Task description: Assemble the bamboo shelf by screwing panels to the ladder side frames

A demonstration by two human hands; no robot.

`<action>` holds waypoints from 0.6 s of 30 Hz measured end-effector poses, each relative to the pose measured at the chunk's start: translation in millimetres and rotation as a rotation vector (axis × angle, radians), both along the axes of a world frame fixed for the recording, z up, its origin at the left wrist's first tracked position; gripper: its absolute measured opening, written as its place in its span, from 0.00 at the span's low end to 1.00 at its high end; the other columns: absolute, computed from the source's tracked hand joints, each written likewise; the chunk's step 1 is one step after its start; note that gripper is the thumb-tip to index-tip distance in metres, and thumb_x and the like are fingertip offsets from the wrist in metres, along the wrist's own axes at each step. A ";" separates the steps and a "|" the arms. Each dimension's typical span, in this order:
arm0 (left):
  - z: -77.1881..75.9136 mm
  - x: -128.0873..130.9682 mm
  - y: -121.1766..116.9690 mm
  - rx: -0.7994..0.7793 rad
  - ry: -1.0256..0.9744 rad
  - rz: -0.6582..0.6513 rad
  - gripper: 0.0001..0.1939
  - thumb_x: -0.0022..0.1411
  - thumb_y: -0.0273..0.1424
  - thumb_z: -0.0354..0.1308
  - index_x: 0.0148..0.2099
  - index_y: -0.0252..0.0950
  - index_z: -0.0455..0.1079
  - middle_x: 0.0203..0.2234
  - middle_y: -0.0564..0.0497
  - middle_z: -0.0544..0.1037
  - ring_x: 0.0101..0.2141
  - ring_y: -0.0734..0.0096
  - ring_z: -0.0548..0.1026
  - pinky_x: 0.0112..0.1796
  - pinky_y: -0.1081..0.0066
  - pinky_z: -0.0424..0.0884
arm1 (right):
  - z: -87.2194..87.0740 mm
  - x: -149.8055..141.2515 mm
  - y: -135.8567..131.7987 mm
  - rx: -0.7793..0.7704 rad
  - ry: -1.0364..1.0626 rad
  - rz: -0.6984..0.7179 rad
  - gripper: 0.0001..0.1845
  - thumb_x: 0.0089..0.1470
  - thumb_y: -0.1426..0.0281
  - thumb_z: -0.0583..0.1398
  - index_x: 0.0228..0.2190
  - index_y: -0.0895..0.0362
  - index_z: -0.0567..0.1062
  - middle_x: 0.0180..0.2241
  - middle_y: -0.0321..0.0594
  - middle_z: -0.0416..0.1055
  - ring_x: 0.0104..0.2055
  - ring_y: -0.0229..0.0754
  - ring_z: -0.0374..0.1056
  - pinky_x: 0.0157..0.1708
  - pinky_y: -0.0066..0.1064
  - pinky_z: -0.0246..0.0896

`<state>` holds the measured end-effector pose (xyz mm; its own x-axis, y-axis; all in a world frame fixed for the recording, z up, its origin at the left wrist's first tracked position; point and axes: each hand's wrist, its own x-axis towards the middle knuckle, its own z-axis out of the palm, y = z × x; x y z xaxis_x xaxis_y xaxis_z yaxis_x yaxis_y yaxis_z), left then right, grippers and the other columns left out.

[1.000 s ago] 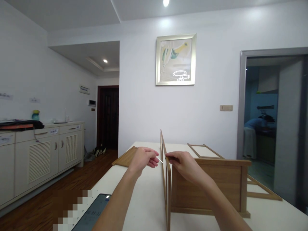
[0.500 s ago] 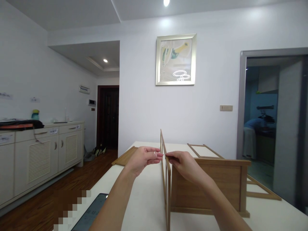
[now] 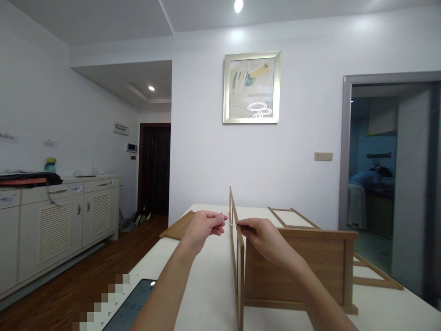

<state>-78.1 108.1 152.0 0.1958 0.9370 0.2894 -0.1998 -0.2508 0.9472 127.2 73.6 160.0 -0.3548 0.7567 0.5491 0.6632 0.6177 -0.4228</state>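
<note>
Both forearms reach forward from the lower edge, angled inward. Left hand (image 3: pixel 206 226): thumb and fingers (image 3: pixel 219 219) pinched, rest curled. Right hand (image 3: pixel 261 233): fingers bent, tips together, wrist raised, pointing toward the left hand.

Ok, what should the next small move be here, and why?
I'd probably ease the left hand slightly toward the right hand: the thin rod in the left fingers points at the upright wooden frame, close to where the right hand pinches its edge.
</note>
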 end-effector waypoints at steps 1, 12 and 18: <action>0.1 0.5 -0.2 -0.014 0.002 -0.002 0.16 0.47 0.36 0.72 0.32 0.27 0.78 0.25 0.46 0.78 0.23 0.77 0.73 0.26 0.76 0.71 | -0.3 0.0 0.2 0.001 0.000 0.002 0.19 0.58 0.72 0.55 0.46 0.53 0.80 0.47 0.43 0.78 0.49 0.50 0.73 0.48 0.38 0.66; 0.6 0.8 -1.9 -0.074 0.073 -0.008 0.11 0.44 0.29 0.70 0.31 0.29 0.76 0.25 0.44 0.80 0.26 0.70 0.79 0.30 0.73 0.75 | -0.6 -0.1 2.3 0.001 -0.014 -0.017 0.19 0.58 0.72 0.55 0.48 0.53 0.79 0.47 0.43 0.79 0.49 0.50 0.73 0.48 0.37 0.66; -2.2 0.2 2.7 -0.084 0.088 0.016 0.09 0.45 0.27 0.69 0.31 0.29 0.75 0.25 0.43 0.80 0.26 0.69 0.79 0.30 0.72 0.75 | -0.3 -0.3 0.9 0.002 -0.010 -0.017 0.20 0.57 0.73 0.54 0.47 0.54 0.79 0.47 0.43 0.79 0.49 0.49 0.74 0.48 0.37 0.66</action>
